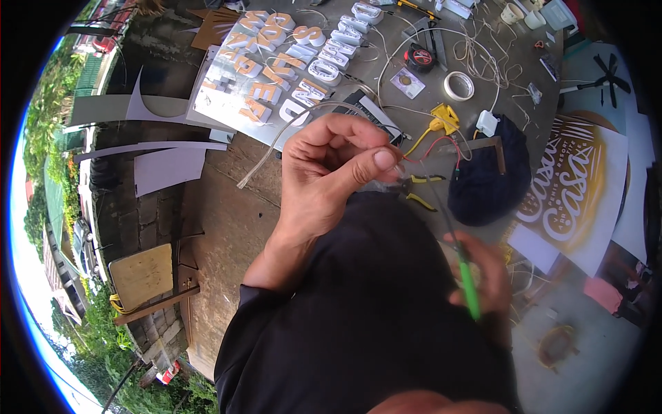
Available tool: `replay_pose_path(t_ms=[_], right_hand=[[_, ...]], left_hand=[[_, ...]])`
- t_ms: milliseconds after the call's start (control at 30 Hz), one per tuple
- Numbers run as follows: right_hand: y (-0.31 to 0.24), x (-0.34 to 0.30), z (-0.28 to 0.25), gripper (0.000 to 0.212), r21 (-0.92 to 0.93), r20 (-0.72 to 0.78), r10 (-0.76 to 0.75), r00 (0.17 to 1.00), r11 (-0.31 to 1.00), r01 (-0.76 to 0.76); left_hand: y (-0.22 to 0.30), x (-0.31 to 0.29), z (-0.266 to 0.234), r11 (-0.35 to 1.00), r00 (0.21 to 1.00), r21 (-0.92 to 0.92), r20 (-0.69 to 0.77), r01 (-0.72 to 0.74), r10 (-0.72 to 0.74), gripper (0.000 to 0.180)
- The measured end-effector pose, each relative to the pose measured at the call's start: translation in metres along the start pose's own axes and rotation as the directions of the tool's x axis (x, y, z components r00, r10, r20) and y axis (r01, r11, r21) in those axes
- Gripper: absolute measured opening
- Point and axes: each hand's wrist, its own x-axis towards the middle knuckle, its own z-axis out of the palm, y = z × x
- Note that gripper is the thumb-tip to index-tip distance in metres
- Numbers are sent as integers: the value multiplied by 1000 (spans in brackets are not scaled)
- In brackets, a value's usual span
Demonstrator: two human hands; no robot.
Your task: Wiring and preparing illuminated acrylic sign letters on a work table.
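My left hand (324, 169) is raised in front of me, thumb and fingertips pinched together. A thin red wire (436, 141) leads to these fingertips, partly hidden by them. Lower and to the right, my right hand (491, 265) curls around a green-handled tool (469, 291). Its long, thin dark shaft slants up toward the left fingertips; blur hides its exact kind. Beyond the left hand curves a pale cable (276, 142) with a frayed-looking end. Pliers with yellow-and-black handles (421, 201) lie just past my lap, near dark blue cloth (488, 181).
Rows of block letters (303, 65) cover a pale sheet on the table's left. Farther right are a tape measure (418, 58), a tape roll (469, 79), a yellow clip-like object (445, 119), a white plug (487, 123) and tangled cords. A printed sign sheet (586, 186) lies right.
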Motion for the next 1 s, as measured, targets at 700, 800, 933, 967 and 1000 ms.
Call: replay_pose_path(t_ms=[700, 800, 933, 967, 1000], right_hand=[[-65, 47, 49, 86, -116, -127, 187, 974, 972, -202], [-68, 51, 52, 85, -170, -140, 161, 977, 968, -184], [-69, 60, 51, 83, -196, -131, 156, 979, 964, -180], [-69, 61, 51, 82, -189, -136, 151, 979, 966, -175], [-69, 63, 51, 82, -192, -133, 153, 979, 965, -177]], left_hand=[[26, 52, -54, 957, 970, -206, 174, 205, -170, 11], [23, 57, -63, 949, 973, -277, 212, 152, -94, 16], [26, 60, -70, 953, 974, -272, 215, 135, -76, 18], [27, 60, -71, 954, 975, -269, 212, 130, -73, 18], [27, 61, -72, 953, 975, -273, 210, 129, -72, 18]])
